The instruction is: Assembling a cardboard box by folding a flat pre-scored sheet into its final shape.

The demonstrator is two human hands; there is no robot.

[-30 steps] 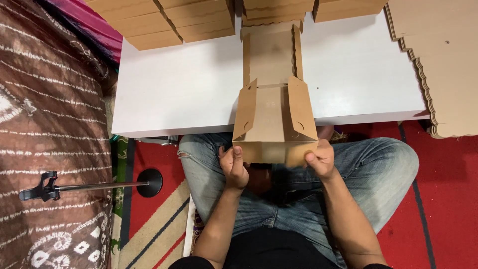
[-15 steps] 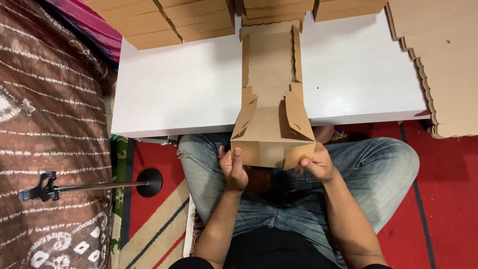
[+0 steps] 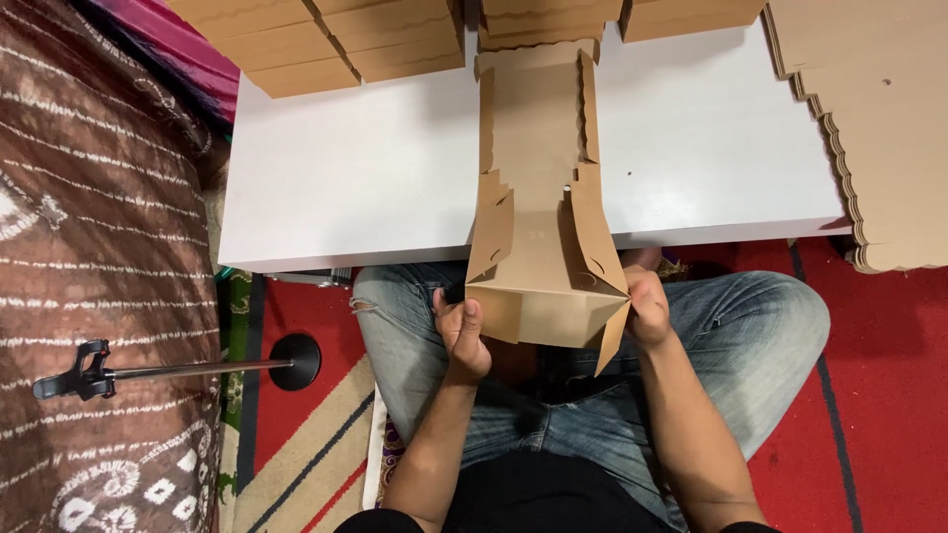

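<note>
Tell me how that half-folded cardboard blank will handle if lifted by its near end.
The cardboard blank probably bends at its creases: its side flaps already stand up. It looks thin, so likely light. The far end, lying on the white table, would likely droop, since both hands grip only the near end.

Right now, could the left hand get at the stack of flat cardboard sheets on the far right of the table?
Probably not easily. The left hand grips the near end of the half-folded cardboard box, and the stack of flat sheets lies across the body, past the right hand. That hand looks far better placed.
</note>
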